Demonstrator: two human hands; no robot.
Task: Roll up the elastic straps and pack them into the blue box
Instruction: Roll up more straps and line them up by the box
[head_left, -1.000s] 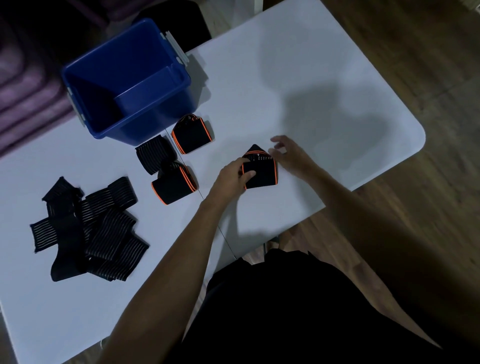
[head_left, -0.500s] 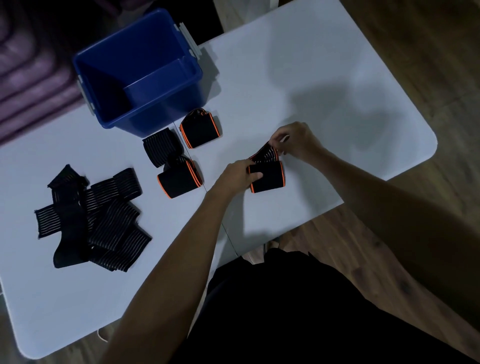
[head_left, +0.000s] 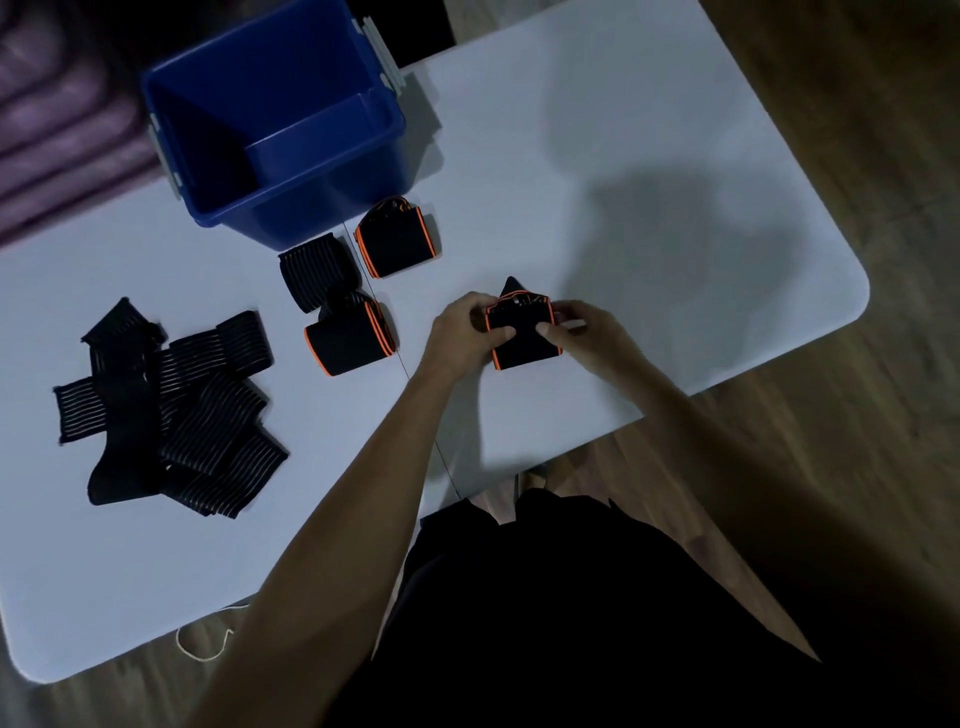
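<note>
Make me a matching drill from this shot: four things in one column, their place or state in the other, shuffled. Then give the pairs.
Things
1. blue box
2. pile of striped straps
3. orange-edged roll in the hands
4. striped roll

Place or state
A. unrolled, heaped at the table's left
B. gripped on both sides by left hand and right hand
C. open, no straps seen inside
D. rolled, lying just in front of the box

Pairs: 1-C, 2-A, 3-B, 4-D

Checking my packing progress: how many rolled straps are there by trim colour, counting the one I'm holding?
Orange-trimmed rolls: 3, the last held by left hand and right hand
Striped black rolls: 1
Total: 4
</note>
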